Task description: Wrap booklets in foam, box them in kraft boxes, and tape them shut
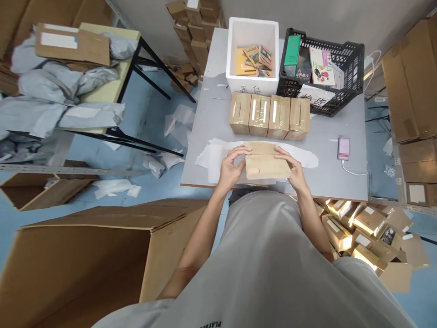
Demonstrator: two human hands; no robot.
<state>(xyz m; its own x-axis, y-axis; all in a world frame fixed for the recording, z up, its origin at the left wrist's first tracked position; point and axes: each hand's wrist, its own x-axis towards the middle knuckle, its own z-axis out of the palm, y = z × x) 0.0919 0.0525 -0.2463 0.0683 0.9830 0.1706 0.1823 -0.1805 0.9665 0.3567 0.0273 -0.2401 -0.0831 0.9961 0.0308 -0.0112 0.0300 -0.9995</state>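
A tan kraft-paper envelope [267,167] is held at both sides, its longer axis laid crosswise, gripped by the left hand [232,168] and the equally near right hand [294,169]

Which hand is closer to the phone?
Right: the right hand is left of the phone, holding the paper packet; the left hand is farther left, at its other end.

Brown packet [268,166], underside hidden; phone screen [344,148], blurred; lower-left carton [179,241], cropped
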